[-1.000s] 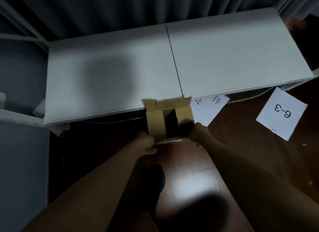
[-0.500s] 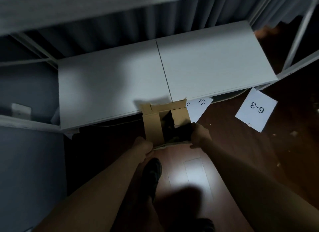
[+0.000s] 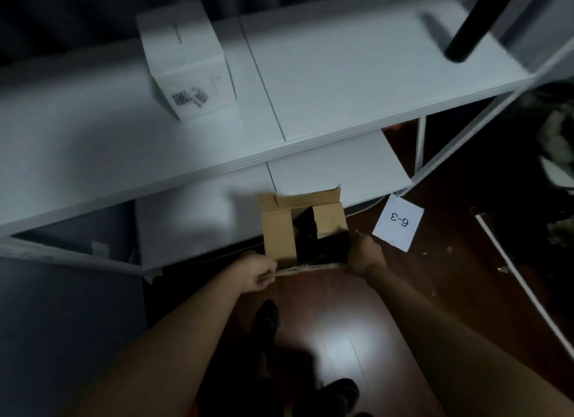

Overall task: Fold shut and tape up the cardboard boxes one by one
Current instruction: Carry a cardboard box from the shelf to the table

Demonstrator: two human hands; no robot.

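Note:
A small brown cardboard box [image 3: 278, 236] is held in the air in front of the lower shelf, its top flaps partly folded in and a dark gap in the middle. My left hand [image 3: 256, 270] grips the near left corner of the box. At the near right corner my right hand [image 3: 365, 255] holds the box's edge. The near flap [image 3: 307, 267] runs pale between both hands. What lies inside the box is too dark to tell.
A white shelf unit with an upper board [image 3: 341, 75] and a lower board [image 3: 202, 218] stands ahead. On the upper board sits a white box with a printed label [image 3: 186, 62]. A paper sheet marked 6-3 [image 3: 398, 222] lies on the dark wooden floor. A black pole [image 3: 466, 31] crosses the top right.
The view has risen: the upper shelf board and the white box on it have come into sight. Both hands keep their hold as the box rises with them.

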